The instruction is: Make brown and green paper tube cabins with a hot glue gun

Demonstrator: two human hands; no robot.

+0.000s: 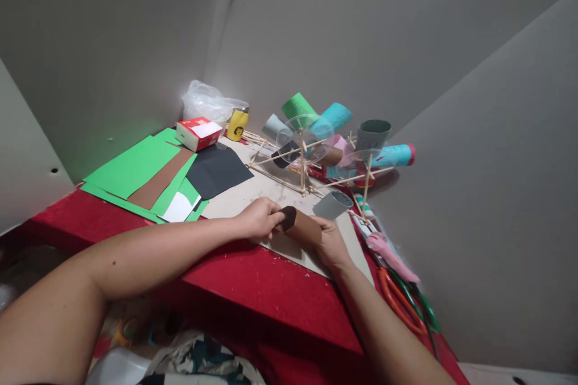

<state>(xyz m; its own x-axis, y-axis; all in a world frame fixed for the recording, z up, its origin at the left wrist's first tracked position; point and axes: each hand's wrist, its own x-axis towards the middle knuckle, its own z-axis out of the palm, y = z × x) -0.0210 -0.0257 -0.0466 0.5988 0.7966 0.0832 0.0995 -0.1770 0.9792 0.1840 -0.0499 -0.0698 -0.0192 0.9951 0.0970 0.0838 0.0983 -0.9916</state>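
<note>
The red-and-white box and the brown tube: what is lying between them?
In the head view, the black paper lies nearest the box, then part of the pale board, then the left hand holding the brown tube.

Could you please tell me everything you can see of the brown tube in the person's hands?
The brown tube is a short, hollow, matte cylinder that looks like paper. Its visible end is open and dark inside, with the left hand gripping the rim. The right hand holds and hides the other end. It is held slanted over the pale board.
</note>
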